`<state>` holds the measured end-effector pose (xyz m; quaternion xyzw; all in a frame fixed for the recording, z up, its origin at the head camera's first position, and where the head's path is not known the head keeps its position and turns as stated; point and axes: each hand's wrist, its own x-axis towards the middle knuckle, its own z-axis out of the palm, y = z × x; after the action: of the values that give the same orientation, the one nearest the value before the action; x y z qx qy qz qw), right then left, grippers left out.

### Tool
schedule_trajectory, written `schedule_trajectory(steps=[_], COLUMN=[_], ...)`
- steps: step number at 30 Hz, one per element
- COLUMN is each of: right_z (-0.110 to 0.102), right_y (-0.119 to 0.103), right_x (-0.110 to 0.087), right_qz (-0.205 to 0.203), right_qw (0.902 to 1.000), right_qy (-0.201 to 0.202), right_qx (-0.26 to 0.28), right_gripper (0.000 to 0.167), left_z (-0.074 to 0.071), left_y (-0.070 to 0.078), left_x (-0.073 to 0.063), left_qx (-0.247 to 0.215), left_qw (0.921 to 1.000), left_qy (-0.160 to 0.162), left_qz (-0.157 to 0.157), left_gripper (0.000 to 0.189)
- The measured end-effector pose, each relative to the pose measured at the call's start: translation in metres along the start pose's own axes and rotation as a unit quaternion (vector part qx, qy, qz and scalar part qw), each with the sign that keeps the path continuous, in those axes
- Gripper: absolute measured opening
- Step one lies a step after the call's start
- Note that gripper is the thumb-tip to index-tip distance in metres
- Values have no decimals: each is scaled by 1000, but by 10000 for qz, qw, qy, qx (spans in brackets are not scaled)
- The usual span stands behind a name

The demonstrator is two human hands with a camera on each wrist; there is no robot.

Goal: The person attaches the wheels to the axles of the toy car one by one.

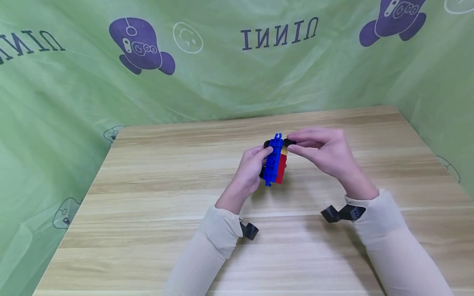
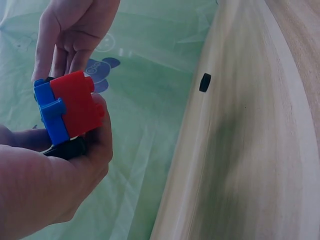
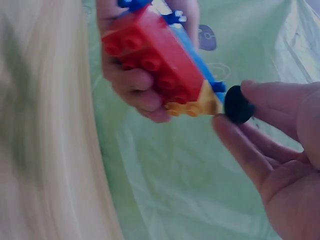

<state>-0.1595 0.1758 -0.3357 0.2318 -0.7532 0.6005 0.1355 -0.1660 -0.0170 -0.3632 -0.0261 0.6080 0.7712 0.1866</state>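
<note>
Above the table my left hand (image 1: 249,169) grips a building-block vehicle, its thumb on the blue wheel base (image 1: 273,160). Red bricks (image 3: 155,55) with studs and a yellow brick (image 3: 207,100) are fixed to that base. On the left-hand side of the base sit black wheels, one of them (image 2: 70,148) partly covered by the fingers. My right hand (image 1: 326,152) pinches a black wheel (image 3: 238,104) between thumb and fingers at the side of the base, near the yellow brick. Whether this wheel is joined to the base I cannot tell.
On the wooden table (image 1: 159,197) lies a small black piece, perhaps another wheel (image 2: 205,82), seen in the left wrist view. A green printed sheet (image 1: 222,90) hangs behind and beside the table. Each wrist wears a black camera mount (image 1: 342,213).
</note>
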Motion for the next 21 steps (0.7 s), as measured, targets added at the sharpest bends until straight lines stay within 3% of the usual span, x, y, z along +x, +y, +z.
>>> schedule_trajectory(steps=[3,7,12,17,21], right_z=[5,6,3,3,4], right_y=[3,5,4,4,4], right_x=[0,2,3,4,4], right_qz=[-544,-1035,-1253,-1618,-1718], right_qw=[9977,9934,9921,9834,9802], right_qy=[57,44,97,6,-32], right_qx=[399,491,-54,-821,-979], right_gripper=[35,43,43,41,40], left_z=[0,-1,-1,-1,-1], left_y=[0,1,1,1,1], left_x=[0,-1,-1,-3,-4], left_qx=[-42,-42,-148,-312,-240], left_qw=[10000,10000,9998,9991,9993], left_qy=[-32,-41,-100,-186,-203], left_qz=[9,23,87,200,190], left_gripper=[35,34,35,35,39])
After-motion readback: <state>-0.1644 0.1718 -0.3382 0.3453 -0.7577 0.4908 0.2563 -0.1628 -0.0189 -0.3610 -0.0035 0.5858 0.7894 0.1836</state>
